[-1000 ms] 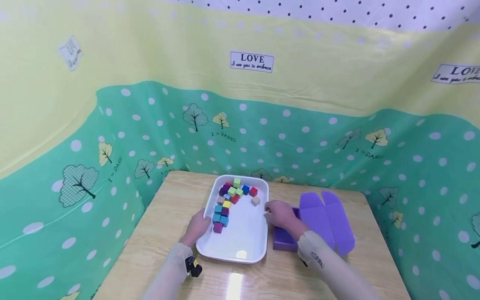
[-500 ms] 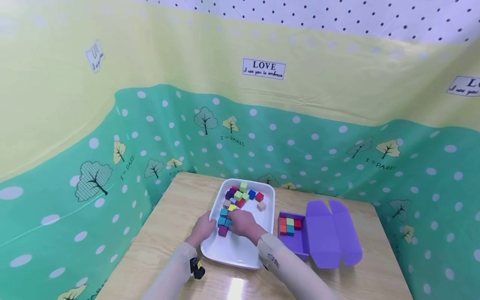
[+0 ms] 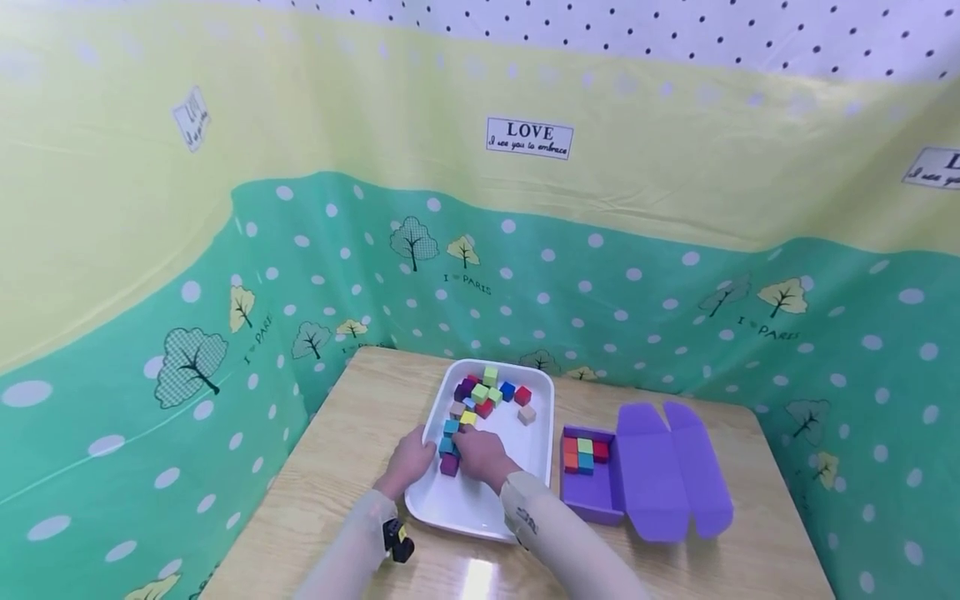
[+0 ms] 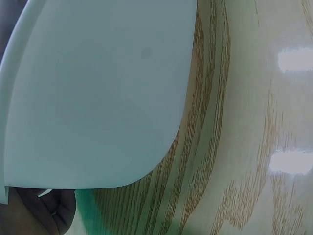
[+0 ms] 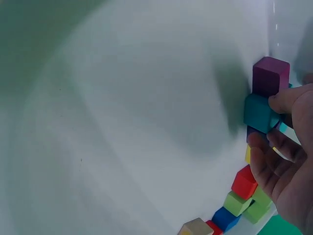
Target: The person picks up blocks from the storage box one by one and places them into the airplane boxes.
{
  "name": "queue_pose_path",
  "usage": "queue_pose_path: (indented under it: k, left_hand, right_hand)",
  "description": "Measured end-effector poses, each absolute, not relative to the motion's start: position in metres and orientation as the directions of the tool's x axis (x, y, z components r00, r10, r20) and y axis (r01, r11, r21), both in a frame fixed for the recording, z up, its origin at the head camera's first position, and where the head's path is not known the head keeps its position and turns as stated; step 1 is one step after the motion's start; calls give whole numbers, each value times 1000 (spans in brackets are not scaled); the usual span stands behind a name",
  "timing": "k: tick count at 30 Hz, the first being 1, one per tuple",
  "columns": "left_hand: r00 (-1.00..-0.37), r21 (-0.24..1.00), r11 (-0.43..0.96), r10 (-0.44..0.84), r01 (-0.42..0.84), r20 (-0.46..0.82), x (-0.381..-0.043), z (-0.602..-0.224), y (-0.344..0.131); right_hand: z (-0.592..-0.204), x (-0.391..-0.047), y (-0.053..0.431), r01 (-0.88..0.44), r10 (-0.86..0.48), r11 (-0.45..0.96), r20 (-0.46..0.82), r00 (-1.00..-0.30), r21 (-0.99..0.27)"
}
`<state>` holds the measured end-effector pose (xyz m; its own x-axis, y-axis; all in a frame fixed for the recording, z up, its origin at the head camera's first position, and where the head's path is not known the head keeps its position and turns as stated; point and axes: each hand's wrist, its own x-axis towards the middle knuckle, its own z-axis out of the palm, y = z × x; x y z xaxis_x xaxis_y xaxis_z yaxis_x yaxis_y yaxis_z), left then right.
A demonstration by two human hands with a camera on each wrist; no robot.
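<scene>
A white tray (image 3: 468, 512) lies on the wooden table with several coloured cubes grouped along its left side and far end. My left hand (image 3: 412, 457) grips the tray's left rim; its curled fingers (image 4: 61, 208) show beneath the edge in the left wrist view. Inside the tray, my right hand (image 3: 482, 455) pinches a teal cube (image 5: 257, 113) between thumb and fingertips. A purple cube (image 5: 269, 76) sits right beside that teal one. Past the fingers lie a red cube (image 5: 244, 182), light green cubes (image 5: 237, 203) and a blue cube (image 5: 226, 219).
To the tray's right stands a purple box (image 3: 592, 511), its lid (image 3: 656, 483) folded out to the right. Red, orange, light green and teal cubes (image 3: 585, 462) sit in the box's far end. A patterned curtain (image 3: 525, 283) rises behind the table.
My right hand has moved left from beside the purple box into the tray, reaching the teal cubes. The left hand stays on the rim. The head view has shifted slightly.
</scene>
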<state>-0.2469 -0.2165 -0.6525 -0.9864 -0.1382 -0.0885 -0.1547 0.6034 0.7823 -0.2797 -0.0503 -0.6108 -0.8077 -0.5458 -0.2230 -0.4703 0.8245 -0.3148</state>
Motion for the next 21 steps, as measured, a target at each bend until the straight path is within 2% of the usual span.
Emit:
queue_pose_path:
  k: [7, 14, 21]
  left_hand:
    - [-986, 780, 605, -126, -160, -105, -246, -653, -209]
    - [-988, 773, 618, -126, -147, -87, -249, -653, -206]
    - [-979, 775, 601, -158, -196, -125, -249, -653, -215]
  right_hand:
    - [-617, -276, -47, -445, -512, 846, -215, -832, -294]
    - [-622, -276, -44, -383, -458, 859, -178, -871, -339]
    - [-595, -279, -27, -381, -477, 828, -161, -864, -411]
